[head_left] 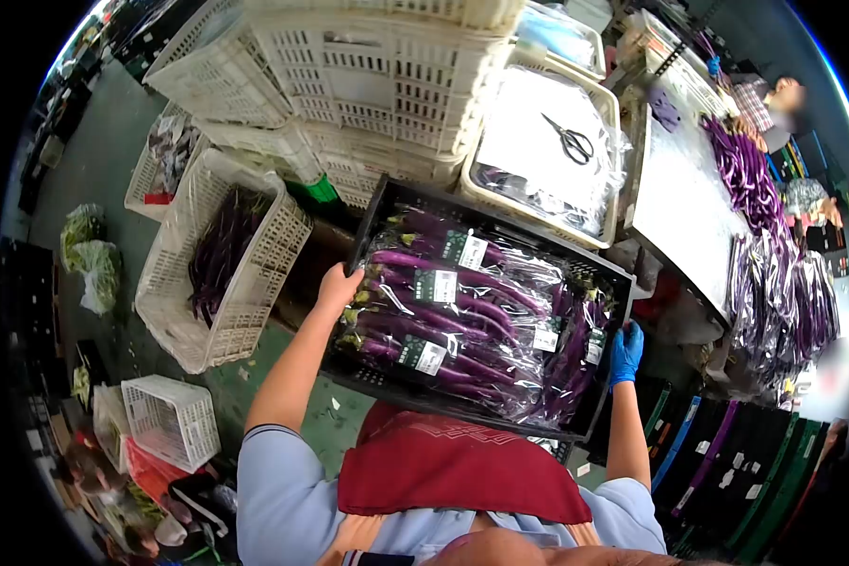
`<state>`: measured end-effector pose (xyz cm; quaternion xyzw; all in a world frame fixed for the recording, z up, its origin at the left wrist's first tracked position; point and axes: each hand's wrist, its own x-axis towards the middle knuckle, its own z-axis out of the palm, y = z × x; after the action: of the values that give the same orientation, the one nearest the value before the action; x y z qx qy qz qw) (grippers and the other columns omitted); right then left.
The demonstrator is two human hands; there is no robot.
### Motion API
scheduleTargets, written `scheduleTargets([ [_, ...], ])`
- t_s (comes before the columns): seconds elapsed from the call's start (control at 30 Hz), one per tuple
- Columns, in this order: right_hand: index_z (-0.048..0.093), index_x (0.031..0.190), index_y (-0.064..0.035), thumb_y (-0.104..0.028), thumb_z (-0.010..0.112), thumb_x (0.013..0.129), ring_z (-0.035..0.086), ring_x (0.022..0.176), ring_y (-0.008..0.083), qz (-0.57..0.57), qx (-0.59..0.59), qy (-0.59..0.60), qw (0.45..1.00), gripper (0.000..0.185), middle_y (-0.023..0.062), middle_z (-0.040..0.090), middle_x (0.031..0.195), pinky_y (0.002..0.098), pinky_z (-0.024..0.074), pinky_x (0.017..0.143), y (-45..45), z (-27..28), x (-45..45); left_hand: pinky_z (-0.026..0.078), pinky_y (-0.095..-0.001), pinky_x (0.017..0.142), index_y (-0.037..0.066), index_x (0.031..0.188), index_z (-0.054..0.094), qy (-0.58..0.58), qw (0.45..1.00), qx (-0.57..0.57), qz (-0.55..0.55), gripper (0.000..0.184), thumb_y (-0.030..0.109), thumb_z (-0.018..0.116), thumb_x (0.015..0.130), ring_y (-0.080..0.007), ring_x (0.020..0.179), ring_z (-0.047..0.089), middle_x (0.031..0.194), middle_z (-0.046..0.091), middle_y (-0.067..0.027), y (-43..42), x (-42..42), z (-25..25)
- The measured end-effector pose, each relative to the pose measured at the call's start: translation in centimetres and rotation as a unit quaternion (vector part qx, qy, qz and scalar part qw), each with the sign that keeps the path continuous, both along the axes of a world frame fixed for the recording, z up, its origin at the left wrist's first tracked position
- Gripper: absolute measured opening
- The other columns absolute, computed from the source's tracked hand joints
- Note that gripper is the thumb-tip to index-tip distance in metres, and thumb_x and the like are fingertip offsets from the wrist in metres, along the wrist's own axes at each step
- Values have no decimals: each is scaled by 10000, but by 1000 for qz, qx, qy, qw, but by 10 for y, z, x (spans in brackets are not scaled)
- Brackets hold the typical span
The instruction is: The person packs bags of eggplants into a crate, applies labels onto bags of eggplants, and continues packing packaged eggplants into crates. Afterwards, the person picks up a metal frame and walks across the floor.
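A black crate (379, 203) full of bagged purple eggplants (453, 316) is held in front of my body, a little tilted. My left hand (338, 288) is bare and grips its left side, with the fingers partly hidden by the rim. On the right side, my right hand (626, 354), in a blue glove, is closed on the crate's edge. White and green labels show on the bags. Just beyond the crate stands a white basket (608, 226) with scissors (569, 140) lying on white sheets.
Stacked white crates (368, 85) stand ahead. A lined crate of eggplants (198, 330) is at the left. To the right, a metal table (684, 203) bears more eggplants; people are beyond it. Black crates (736, 472) stand at the lower right.
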<state>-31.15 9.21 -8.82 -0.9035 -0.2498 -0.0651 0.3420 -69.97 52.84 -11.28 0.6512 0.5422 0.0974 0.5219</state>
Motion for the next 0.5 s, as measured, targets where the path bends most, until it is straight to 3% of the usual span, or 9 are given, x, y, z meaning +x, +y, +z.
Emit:
scheduleTargets([
  [0.07,532,973,-7,-9,556,765,530,791,151,90,42,21,995,209,72,551,868,256,430,724,57,30,-22,425,-431,653,12,893,525,91,981,173,-1,381,365,571,755,-364,774,562,761,589,-168,-10,4,17],
  [0.17,549,975,-27,19,544,775,541,777,140,224,72,185,954,206,74,573,860,242,438,709,137,41,-53,426,-402,720,15,973,524,62,976,208,16,367,329,554,784,-349,841,543,859,574,-191,-13,12,32],
  [0.2,544,1014,-46,33,572,703,577,764,199,287,-15,69,955,322,120,598,869,295,462,693,165,33,-53,419,-398,744,15,993,531,34,965,259,18,356,300,558,783,-347,868,533,896,568,-192,-11,8,28],
  [0.23,545,1038,-51,25,565,691,583,775,239,306,-119,203,922,356,136,602,864,312,465,701,203,66,-70,413,-395,768,14,1014,537,-11,949,316,15,348,272,561,781,-345,895,523,934,562,-194,-9,9,22],
  [0.3,544,1059,-46,-30,529,732,570,760,282,411,-62,58,908,327,161,591,847,341,458,725,247,42,-76,409,-382,795,10,1019,568,-3,957,286,39,314,156,588,742,-329,923,519,967,570,-172,-16,24,77],
  [0.33,544,1053,-41,-58,535,728,563,760,298,391,-107,212,889,326,180,585,863,372,459,727,272,-21,-58,408,-401,797,4,1006,570,35,949,313,0,281,107,572,745,-328,921,518,959,575,-167,-20,35,90],
  [0.37,554,999,-31,-78,541,716,558,772,341,384,-44,164,908,288,196,577,860,406,456,717,287,27,-78,412,-422,789,-5,956,571,-31,895,443,-48,217,71,549,755,-327,900,519,940,571,-160,-26,28,66],
  [0.4,561,948,-29,-133,544,730,555,790,358,431,10,2,902,243,208,574,863,433,448,707,306,-7,-77,411,-422,795,-11,926,556,-77,893,426,-120,178,45,533,759,-319,916,505,931,555,-161,-23,22,31],
  [0.5,608,876,-55,-386,528,734,560,832,378,398,-302,139,855,369,207,588,897,438,460,717,313,4,-73,360,-412,892,7,1068,507,-8,890,359,-279,268,103,507,817,-320,1038,457,1093,501,-165,-51,63,42],
])
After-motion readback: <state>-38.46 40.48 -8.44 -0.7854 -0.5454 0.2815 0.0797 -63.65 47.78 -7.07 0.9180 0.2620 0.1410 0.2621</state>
